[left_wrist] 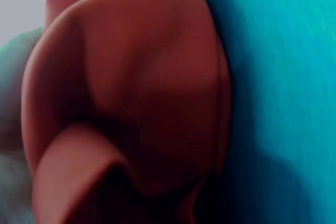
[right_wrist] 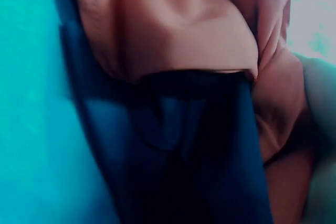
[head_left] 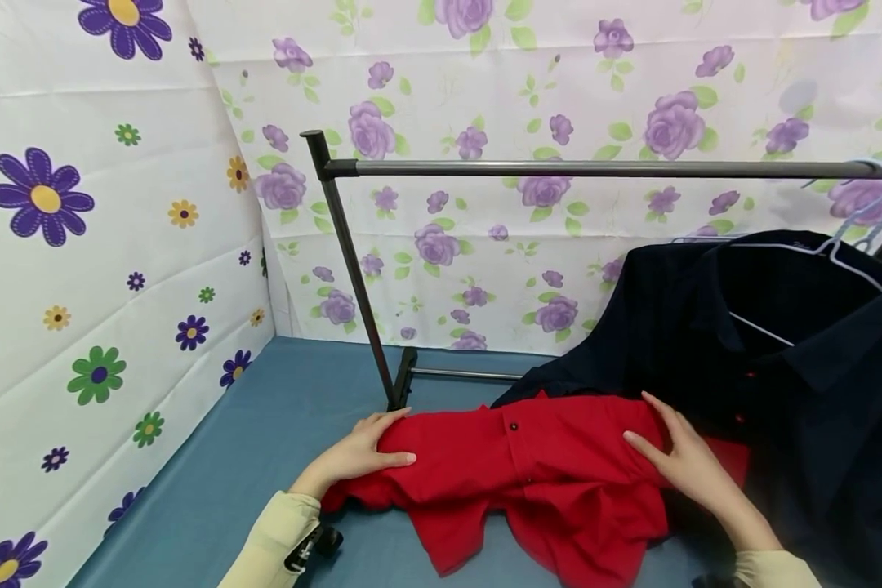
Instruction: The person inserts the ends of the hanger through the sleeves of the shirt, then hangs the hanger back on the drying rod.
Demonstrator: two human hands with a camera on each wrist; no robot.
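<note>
Left grip is resting on one end of the red shirt, thumb and forefinger straight and parted; right grip is touching the other end, likewise spread. The shirt is lying over the blue bench, partly overlapping a dark shirt hanging from the metal rack.
</note>
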